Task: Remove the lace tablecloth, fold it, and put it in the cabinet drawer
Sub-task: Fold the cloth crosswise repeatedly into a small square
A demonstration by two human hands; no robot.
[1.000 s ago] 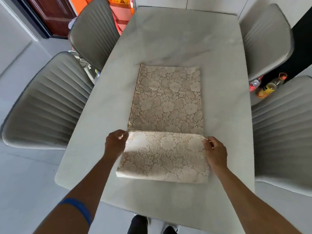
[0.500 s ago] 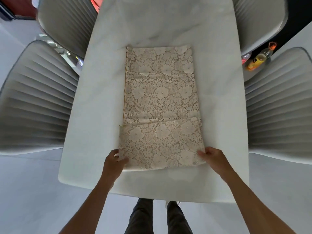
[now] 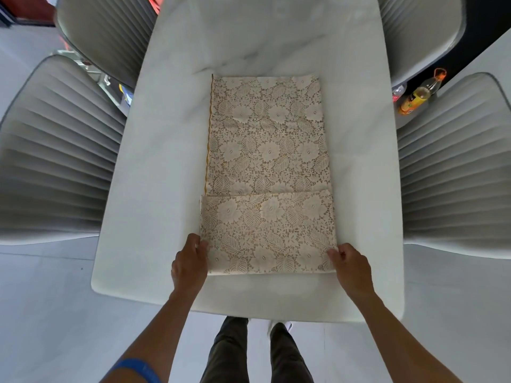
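A cream lace tablecloth (image 3: 266, 161) with a flower pattern lies folded into a long strip on the white marble table (image 3: 154, 189). Its near end is turned over onto itself, making a thicker band (image 3: 266, 233) by the table's front edge. My left hand (image 3: 189, 265) grips the near left corner of that band. At the near right corner, my right hand (image 3: 351, 268) pinches the fold. Both hands rest at table level. No cabinet or drawer is in view.
Grey ribbed chairs stand on both sides: two on the left (image 3: 55, 161) (image 3: 107, 31) and two on the right (image 3: 456, 167) (image 3: 420, 31). Bottles (image 3: 417, 95) stand on the floor between the right chairs. My legs (image 3: 257, 352) are below the table's front edge.
My hands slid from the top edge of the folded flap back to its near corners. The flap now lies flat. The camera tilted further down over the table.
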